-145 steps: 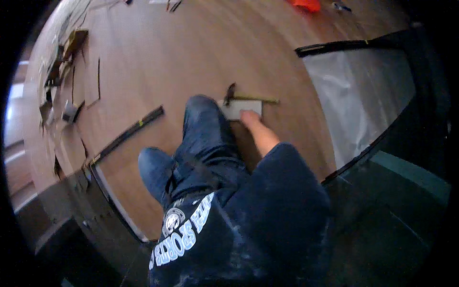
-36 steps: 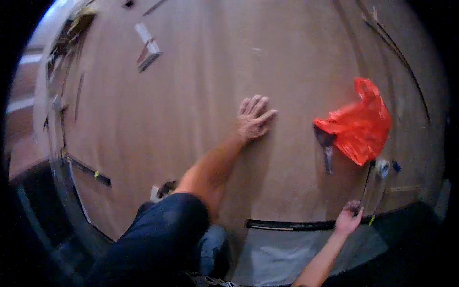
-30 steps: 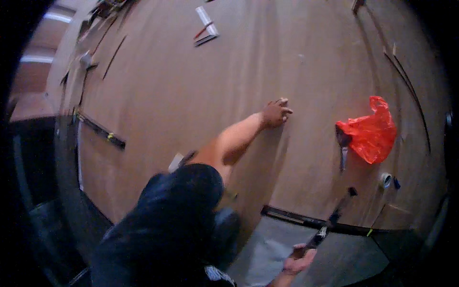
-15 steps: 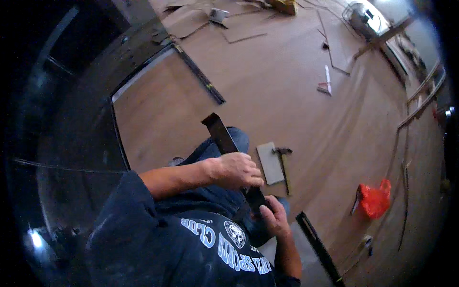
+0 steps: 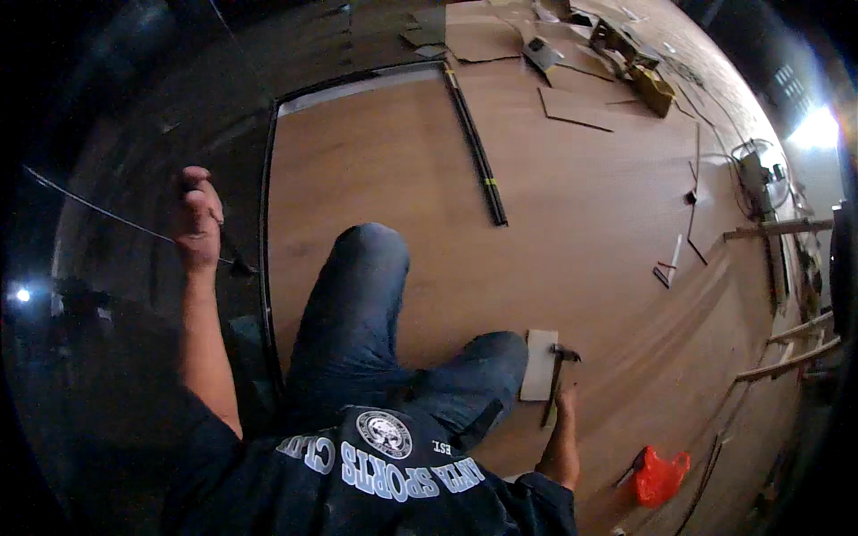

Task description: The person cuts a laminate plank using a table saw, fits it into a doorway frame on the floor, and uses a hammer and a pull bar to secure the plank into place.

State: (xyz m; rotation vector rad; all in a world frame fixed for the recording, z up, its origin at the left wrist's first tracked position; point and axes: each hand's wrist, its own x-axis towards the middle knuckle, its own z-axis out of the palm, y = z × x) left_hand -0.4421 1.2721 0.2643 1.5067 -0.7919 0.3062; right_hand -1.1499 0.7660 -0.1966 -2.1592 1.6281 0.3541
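Note:
My left hand [image 5: 202,219] is raised at the left above the dark, glossy surface, fingers partly bent and apart, with nothing visible in it. My right hand [image 5: 567,399] is down at the right beside the handle of a claw hammer [image 5: 559,362]; its fingers are small and blurred, and whether they close round the handle cannot be made out. The hammer lies next to a pale rectangular board [image 5: 538,371]. Between that board and the dark surface are my bent knees in jeans. The dark strip held earlier cannot be made out.
A black frame edge [image 5: 267,214] borders the brown floor covering [image 5: 357,161], with a black bar [image 5: 475,147] beyond. A red plastic bag [image 5: 660,478] lies at right. Cardboard and a yellow box [image 5: 654,91] are far off. Wooden pieces [image 5: 791,357] stand at the right edge.
Both hands have let go of the dark strip. My left hand has moved out to the left and up, my right hand to the hammer. The view has turned and shifted.

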